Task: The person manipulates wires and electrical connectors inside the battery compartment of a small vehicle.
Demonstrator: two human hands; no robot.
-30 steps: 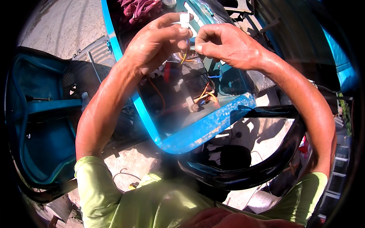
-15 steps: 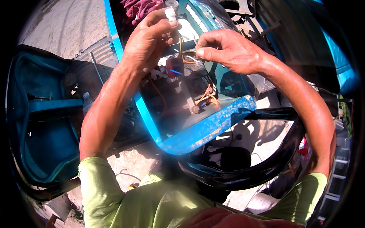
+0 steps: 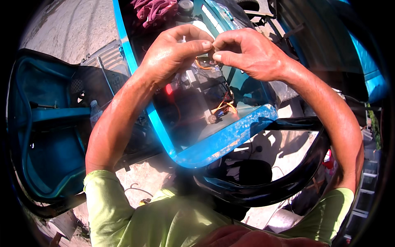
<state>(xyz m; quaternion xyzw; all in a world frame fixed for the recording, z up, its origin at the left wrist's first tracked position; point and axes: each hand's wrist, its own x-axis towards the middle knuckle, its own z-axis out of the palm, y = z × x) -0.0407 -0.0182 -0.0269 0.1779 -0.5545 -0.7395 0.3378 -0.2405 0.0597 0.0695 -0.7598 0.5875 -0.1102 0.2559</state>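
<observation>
My left hand (image 3: 175,53) and my right hand (image 3: 251,55) meet fingertip to fingertip above an open blue metal box (image 3: 205,150). Thumb and forefinger are pinched on each. A thin wire was in my right fingertips a moment ago; the fingers now mostly cover it. What my left fingertips pinch is too small and hidden to name. A bit of white plastic shows behind my left fingers. Below the hands lie orange wires (image 3: 224,108) and a grey metal bar (image 3: 201,96). A bright red spot (image 3: 169,89) shows below my left wrist.
Crumpled dark pink cloth (image 3: 154,11) and a round can (image 3: 185,5) sit at the box's far end. A blue moulded seat shell (image 3: 53,152) with a plastic bottle (image 3: 95,111) beside it is at left. A black curved tube (image 3: 267,191) crosses close to my body.
My left hand has come down and right, from holding up a white connector to touching my right fingertips. The dark red block with the blue wire has gone from its spot. My right hand stays nearly still.
</observation>
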